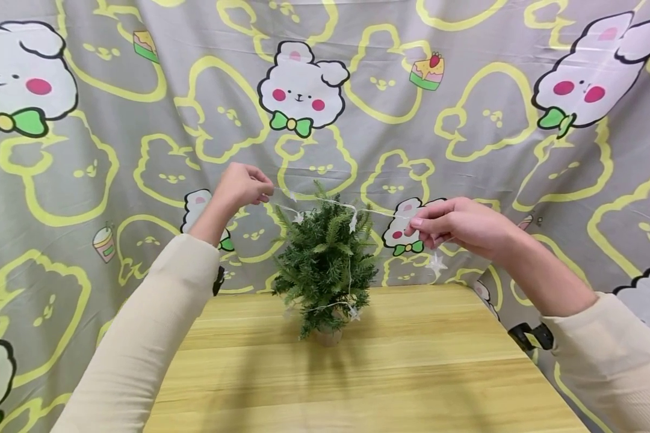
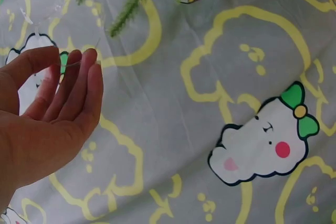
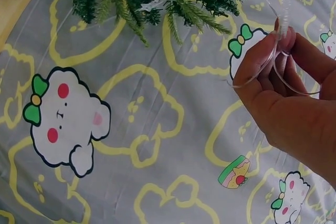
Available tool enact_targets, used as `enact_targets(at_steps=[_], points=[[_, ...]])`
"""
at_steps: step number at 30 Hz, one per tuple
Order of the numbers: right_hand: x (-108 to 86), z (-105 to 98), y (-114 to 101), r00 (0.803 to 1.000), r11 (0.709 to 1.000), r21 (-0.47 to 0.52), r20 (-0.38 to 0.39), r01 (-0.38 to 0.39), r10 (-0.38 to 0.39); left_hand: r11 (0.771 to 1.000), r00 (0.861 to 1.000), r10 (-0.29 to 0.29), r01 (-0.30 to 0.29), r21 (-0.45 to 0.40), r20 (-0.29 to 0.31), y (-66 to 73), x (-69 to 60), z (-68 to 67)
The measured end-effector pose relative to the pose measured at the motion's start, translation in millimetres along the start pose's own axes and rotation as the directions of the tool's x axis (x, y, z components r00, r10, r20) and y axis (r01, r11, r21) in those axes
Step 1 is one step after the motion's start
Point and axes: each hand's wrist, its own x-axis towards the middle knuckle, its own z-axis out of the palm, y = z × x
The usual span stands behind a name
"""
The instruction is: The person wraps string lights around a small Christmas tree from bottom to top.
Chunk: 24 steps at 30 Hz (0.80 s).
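A small artificial Christmas tree stands upright in a pot on the wooden table. Across its top runs a string of star lights, a thin clear wire with translucent stars. To the left of the treetop, my left hand pinches one part of the wire; the left wrist view shows this hand with the thin wire across its fingertips. On the right side, my right hand pinches the wire between thumb and fingers, and a loop hangs below. Lower down, another wire stretch with a star lies against the branches.
The wooden table extends toward me in front of the tree. Directly behind it hangs a grey curtain printed with white cartoon animals, which also covers both sides.
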Motion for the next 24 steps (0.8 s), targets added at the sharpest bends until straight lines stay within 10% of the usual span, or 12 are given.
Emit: enact_targets(at_steps=[16, 24], points=[[-13.2, -4.8, 4.7, 0.999, 0.998, -0.067, 0.036, 0.01, -0.007, 0.999, 0.999, -0.027, 0.027, -0.029, 0.03, -32.7, -15.9, -6.4], [-11.6, -0.8, 4.4, 0.999, 1.0, -0.029, 0.054, 0.001, 0.001, 0.999, 0.988, -0.03, 0.031, 0.007, -0.149, -37.8, -13.7, -6.1]])
